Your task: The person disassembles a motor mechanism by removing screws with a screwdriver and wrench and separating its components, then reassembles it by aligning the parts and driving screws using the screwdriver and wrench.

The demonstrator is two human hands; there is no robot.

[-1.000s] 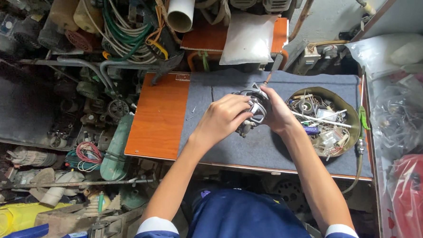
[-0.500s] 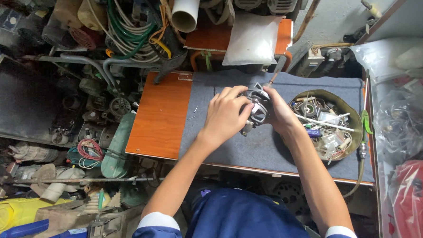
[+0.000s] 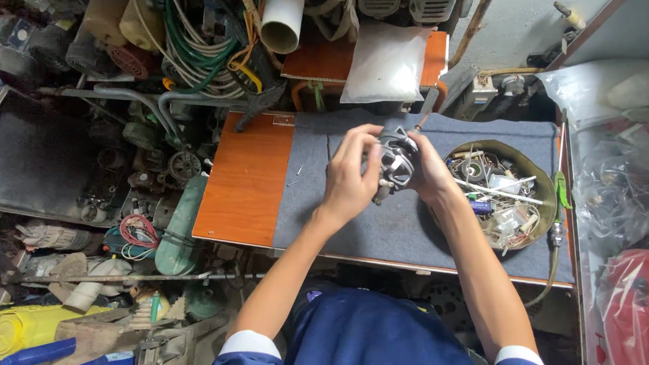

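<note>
A small metal motor part (image 3: pixel 392 162), dark and silvery with a ribbed round body, is held between both my hands above the grey mat (image 3: pixel 352 220). My left hand (image 3: pixel 348 175) wraps its left side with fingers curled over the top. My right hand (image 3: pixel 428 172) cups its right side from behind. The underside of the part is hidden by my palms.
A round metal bowl (image 3: pixel 542 186) of screws, wires and small parts sits right of my hands. Bare orange wood (image 3: pixel 246 179) lies left of the mat. A white bag (image 3: pixel 388 63), a white pipe (image 3: pixel 282 18) and coiled hoses crowd the back. Clear plastic bags (image 3: pixel 616 181) stand at right.
Both hands have lifted and turned the motor part slightly. My left fingers have shifted up over its top. The view has tilted a little.
</note>
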